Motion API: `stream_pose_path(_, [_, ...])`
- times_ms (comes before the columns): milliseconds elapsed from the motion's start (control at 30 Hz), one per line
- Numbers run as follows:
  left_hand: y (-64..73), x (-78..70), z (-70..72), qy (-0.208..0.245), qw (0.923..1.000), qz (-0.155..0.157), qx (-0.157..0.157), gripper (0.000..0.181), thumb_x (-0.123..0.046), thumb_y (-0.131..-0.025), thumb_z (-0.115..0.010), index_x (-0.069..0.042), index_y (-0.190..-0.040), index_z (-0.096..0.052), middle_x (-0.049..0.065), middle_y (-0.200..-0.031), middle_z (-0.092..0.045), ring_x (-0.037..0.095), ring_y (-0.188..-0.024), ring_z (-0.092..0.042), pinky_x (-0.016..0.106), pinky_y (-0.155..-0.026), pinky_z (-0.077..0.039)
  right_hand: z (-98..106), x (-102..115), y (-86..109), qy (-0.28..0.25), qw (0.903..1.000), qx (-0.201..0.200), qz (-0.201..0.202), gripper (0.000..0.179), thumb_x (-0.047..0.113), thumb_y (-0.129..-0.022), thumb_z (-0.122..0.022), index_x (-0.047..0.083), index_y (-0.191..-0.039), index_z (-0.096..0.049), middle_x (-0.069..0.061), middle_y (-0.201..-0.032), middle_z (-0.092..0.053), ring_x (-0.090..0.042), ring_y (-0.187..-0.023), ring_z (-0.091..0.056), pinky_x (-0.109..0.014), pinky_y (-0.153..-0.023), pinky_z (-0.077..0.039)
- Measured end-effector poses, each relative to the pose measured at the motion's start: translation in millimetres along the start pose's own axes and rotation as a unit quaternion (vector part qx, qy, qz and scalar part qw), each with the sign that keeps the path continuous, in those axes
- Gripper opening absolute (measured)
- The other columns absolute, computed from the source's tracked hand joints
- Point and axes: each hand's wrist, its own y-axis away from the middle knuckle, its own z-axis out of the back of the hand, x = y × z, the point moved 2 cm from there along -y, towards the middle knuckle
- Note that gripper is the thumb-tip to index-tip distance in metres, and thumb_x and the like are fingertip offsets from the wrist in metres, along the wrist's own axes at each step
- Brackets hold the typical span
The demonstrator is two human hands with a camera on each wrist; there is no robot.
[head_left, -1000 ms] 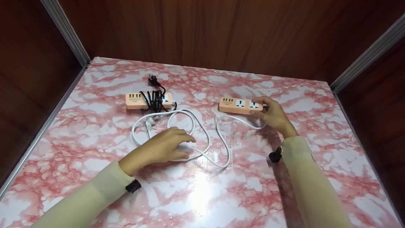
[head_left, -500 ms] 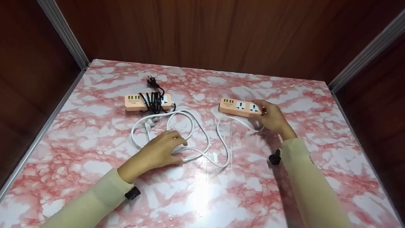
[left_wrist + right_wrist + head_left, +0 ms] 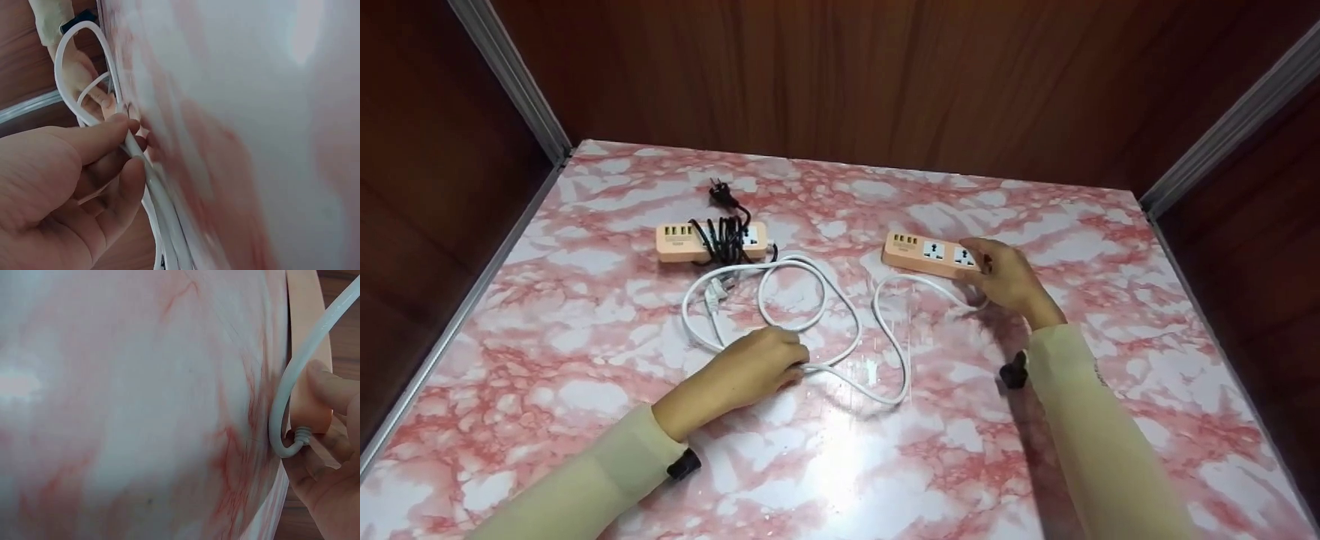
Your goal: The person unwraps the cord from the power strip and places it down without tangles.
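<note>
My left hand (image 3: pixel 746 369) pinches a white cable (image 3: pixel 894 352) between thumb and fingers, low over the table. The left wrist view shows the cable (image 3: pixel 134 145) running through the fingertips, with more strands alongside. At the right, my right hand (image 3: pixel 1009 281) grips the near end of an orange power strip (image 3: pixel 926 259) that has white sockets and several USB ports. In the right wrist view the cable (image 3: pixel 284 405) bends out of the strip's end beside the right hand's fingers. The cable lies in loose loops leftward, ending at a white plug (image 3: pixel 718 291).
A second orange power strip (image 3: pixel 675 244) lies back left, wrapped in a black cord (image 3: pixel 725 240) with its black plug (image 3: pixel 721 193) behind it. The white loops reach close to it. Dark wood panels (image 3: pixel 840 82) enclose the marbled table (image 3: pixel 1035 217) at the back and sides.
My left hand has lowered and gone from spread fingers to pinching the white cable; the loops have shifted slightly right. The right hand keeps its grip, and the strip has moved very slightly.
</note>
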Motion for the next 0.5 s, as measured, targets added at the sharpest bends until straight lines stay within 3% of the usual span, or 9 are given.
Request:
stream_pose_path(267, [-19.4,-11.6,-9.9,-0.020,0.9993,-0.029,-0.011,0.009,-0.011,-0.096,-0.079,-0.011,-0.089,-0.072,0.004,-0.088,-0.069,0.026,-0.083,-0.066,0.041,-0.077,-0.056,6.4,-6.7,-0.3,0.016,0.9997,-0.001,0.017,0.057,0.018,-0.103,-0.073,0.007,-0.156,-0.053,-0.011,-0.084,-0.051,-0.025,-0.077,-0.046,-0.042,-0.075,-0.041])
stream_pose_path(500, [-43.7,-27.8,-18.6,-0.018,0.9989,-0.043,-0.004,0.010,-0.018,-0.097,-0.078,-0.013,-0.091,-0.072,0.003,-0.091,-0.069,0.024,-0.083,-0.064,0.039,-0.077,-0.055,15.0,-16.7,-0.9,0.024,0.9995,0.005,-0.021,0.060,0.018,-0.104,-0.071,0.009,-0.159,-0.049,-0.014,-0.097,-0.053,-0.029,-0.092,-0.050,-0.044,-0.083,-0.042])
